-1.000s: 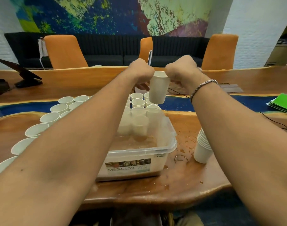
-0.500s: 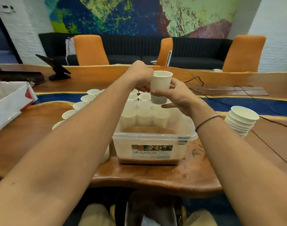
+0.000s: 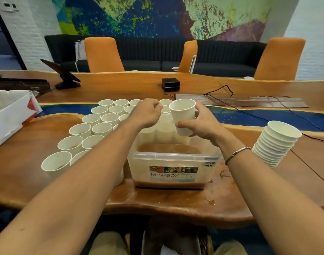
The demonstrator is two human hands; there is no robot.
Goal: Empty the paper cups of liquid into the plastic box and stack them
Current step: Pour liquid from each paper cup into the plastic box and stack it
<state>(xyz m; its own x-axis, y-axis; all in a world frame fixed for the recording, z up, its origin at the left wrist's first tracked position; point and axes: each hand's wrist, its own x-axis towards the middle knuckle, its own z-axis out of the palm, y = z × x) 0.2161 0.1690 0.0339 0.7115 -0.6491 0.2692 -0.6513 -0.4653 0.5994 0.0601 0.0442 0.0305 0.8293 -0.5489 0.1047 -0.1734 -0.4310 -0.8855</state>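
The right hand (image 3: 203, 124) grasped an upright paper cup (image 3: 183, 115) over the plastic box (image 3: 166, 157), which sat by the table's (image 3: 19, 162) near edge with brown liquid inside; the left hand (image 3: 146, 115) hung clenched just beside the cup, seemingly holding nothing; the stacked cups (image 3: 275, 144) leaned toward the right edge.

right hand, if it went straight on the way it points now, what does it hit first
Probably the left hand: the right hand points forward-left, and the paper cup in its grip sits just beside those knuckles. Depth is unclear.
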